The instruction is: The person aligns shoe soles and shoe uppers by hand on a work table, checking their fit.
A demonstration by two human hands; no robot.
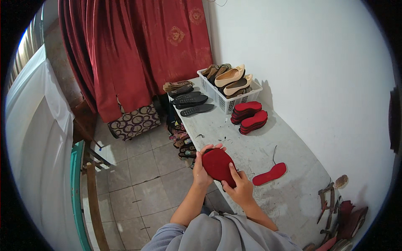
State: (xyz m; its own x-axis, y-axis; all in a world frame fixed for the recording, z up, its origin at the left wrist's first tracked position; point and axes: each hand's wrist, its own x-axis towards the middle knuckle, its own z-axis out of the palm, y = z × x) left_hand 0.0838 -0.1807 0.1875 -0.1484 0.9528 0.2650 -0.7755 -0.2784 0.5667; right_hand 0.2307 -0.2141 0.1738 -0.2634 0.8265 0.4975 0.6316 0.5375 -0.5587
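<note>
Between my two hands is a red insole (219,166) with a dark edge, held over the table's near-left edge. My left hand (202,171) wraps its far-left side, with fingertips showing beyond the top. My right hand (240,187) grips its near-right side, thumb and fingers pressed against it. Whether it is one piece or a stack cannot be made out. A single red insole (270,174) lies flat on the table to the right of my right hand. Farther back stand two stacks of red insoles (246,111) with dark layers beneath.
A white plastic basket (226,104) full of flat shoes stands on the grey table (289,144) against the wall. Black soles (197,109) line the far-left edge. Tools and dark red pieces (346,217) lie at the near right. More footwear (184,146) is below the table.
</note>
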